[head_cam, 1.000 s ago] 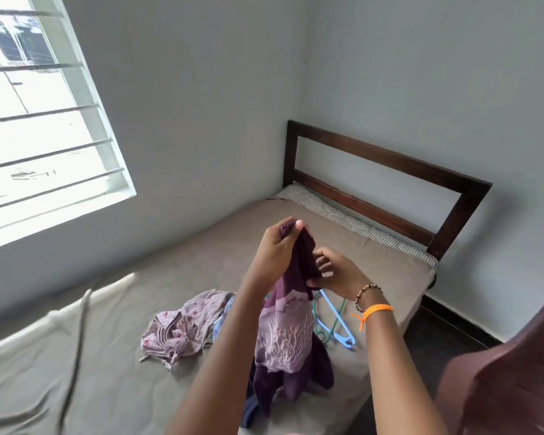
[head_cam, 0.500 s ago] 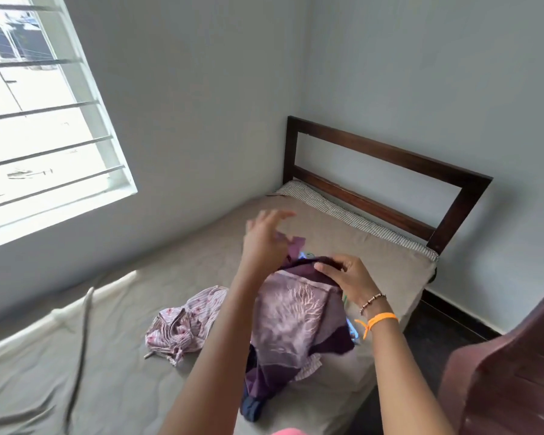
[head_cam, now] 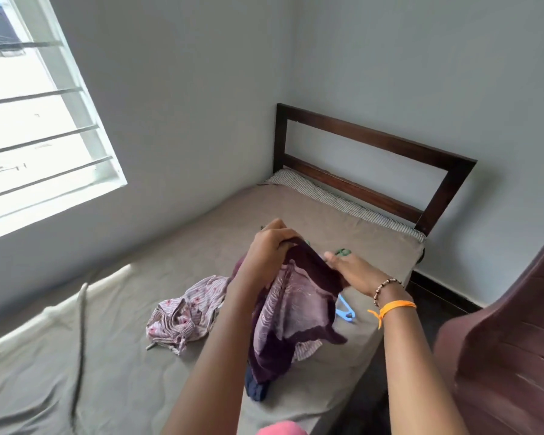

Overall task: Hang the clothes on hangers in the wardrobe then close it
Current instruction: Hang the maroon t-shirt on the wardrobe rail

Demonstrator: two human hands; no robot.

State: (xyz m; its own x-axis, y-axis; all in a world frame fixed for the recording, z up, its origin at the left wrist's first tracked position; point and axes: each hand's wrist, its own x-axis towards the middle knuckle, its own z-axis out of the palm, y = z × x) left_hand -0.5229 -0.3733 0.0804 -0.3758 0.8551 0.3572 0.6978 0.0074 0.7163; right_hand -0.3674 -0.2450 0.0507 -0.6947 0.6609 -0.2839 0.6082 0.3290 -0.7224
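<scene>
Early stage: your left hand (head_cam: 269, 249) grips purple garment (head_cam: 292, 309) above bed (head_cam: 139, 356); right hand (head_cam: 352, 271) flat, fingers straight against its edge. Pink floral garment (head_cam: 186, 315) and blue hanger (head_cam: 344, 310) lie on bed. Nothing hung; wardrobe unseen.

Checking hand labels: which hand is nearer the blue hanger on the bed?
Right. The right hand hovers just above the blue hanger; the left hand grips the purple garment farther to its left.
</scene>
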